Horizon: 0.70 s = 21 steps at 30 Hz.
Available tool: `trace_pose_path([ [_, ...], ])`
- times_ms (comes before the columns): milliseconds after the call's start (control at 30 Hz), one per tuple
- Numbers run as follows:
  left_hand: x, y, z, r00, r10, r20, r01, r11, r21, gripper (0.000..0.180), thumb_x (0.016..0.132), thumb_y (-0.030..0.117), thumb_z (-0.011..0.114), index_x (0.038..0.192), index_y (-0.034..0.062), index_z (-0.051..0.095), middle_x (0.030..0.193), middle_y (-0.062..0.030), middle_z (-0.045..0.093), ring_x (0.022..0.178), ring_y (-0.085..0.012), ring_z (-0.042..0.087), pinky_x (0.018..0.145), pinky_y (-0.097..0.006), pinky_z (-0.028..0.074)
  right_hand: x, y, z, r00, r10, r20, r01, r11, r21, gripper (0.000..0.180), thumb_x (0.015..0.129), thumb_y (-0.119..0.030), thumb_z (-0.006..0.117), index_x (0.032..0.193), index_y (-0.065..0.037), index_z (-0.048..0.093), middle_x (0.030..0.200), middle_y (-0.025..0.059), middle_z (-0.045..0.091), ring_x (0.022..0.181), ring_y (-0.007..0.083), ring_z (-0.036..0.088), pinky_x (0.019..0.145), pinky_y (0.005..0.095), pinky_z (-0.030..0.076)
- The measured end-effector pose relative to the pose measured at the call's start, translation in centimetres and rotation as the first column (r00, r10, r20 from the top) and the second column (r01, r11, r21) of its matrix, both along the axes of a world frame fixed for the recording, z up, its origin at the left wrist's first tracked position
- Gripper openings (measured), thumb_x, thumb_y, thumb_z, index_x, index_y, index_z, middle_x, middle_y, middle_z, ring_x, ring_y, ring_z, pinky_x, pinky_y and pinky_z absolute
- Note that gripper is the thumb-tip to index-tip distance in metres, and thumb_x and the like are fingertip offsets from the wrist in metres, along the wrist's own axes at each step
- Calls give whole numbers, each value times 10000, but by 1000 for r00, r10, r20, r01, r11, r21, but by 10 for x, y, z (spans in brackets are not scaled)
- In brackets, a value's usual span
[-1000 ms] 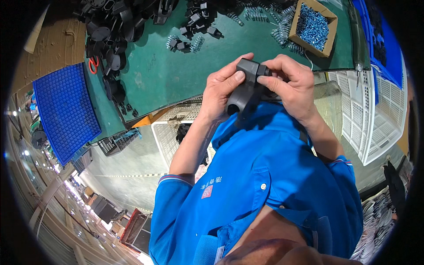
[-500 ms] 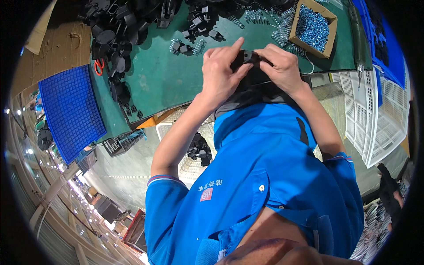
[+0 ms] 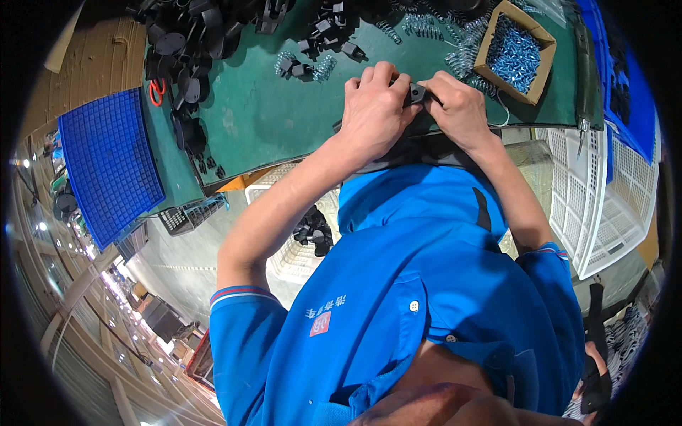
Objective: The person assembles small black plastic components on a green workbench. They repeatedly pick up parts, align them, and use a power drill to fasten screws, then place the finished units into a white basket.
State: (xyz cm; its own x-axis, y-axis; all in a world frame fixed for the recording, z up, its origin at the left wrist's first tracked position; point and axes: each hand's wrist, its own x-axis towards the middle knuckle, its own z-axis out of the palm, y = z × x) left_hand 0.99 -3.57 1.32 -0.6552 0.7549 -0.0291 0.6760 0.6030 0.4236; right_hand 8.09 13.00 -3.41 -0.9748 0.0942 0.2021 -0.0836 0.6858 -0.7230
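Observation:
Between my hands, at the table's near edge, is a small black plastic part [image 3: 416, 93] with a round hole in its visible end. My left hand [image 3: 376, 106] wraps over its left side with the fingers curled. From the right, my right hand [image 3: 457, 106] pinches it between thumb and fingers. Most of the part is hidden under the fingers. Just beyond my left hand, metal coil springs [image 3: 325, 69] and small black clips [image 3: 302, 72] lie on the green tabletop [image 3: 256, 117].
An open cardboard box of silvery-blue screws [image 3: 513, 60] stands at the right, near a power screwdriver [image 3: 584, 92]. Piled black parts [image 3: 188, 42] and red-handled scissors [image 3: 157, 92] are at the left. A blue mesh tray [image 3: 110, 163] and white baskets [image 3: 593, 206] flank the table.
My left hand has shifted right and curled its raised index finger down over the black part. My right hand keeps its pinch. The whole view has shifted slightly.

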Motion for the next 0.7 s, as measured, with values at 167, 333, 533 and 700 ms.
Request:
trace_pose_path([
  [167,1,13,6,989,-63,-137,38,983,-178,322,789,250,739,1024,38,679,1028,-103,560,995,-293,561,786,-453,442,-1,6,-3,998,61,2,-61,998,28,166,795,-36,622,954,-34,671,904,116,638,799,345,649,660,427,526],
  [333,-5,14,11,962,-168,-214,112,961,-252,267,796,239,714,964,32,692,998,-88,559,968,-286,569,753,-457,452,0,6,-6,997,74,-32,-72,996,47,207,785,-52,653,991,-35,639,926,106,628,811,334,652,661,428,530],
  [533,-12,8,5,952,-204,-227,150,961,-232,206,818,236,663,835,31,679,973,-108,552,943,-289,571,725,-465,450,0,2,-8,995,63,-75,-56,994,92,272,803,-93,676,1067,-57,620,911,105,621,780,334,647,622,424,516],
  [700,-13,16,7,971,-185,-148,131,939,-318,252,821,254,696,925,24,689,1008,-118,562,980,-302,574,753,-468,460,8,3,9,998,12,54,-13,1000,19,466,798,-135,714,1242,-62,595,1017,139,661,819,324,673,657,399,539],
])
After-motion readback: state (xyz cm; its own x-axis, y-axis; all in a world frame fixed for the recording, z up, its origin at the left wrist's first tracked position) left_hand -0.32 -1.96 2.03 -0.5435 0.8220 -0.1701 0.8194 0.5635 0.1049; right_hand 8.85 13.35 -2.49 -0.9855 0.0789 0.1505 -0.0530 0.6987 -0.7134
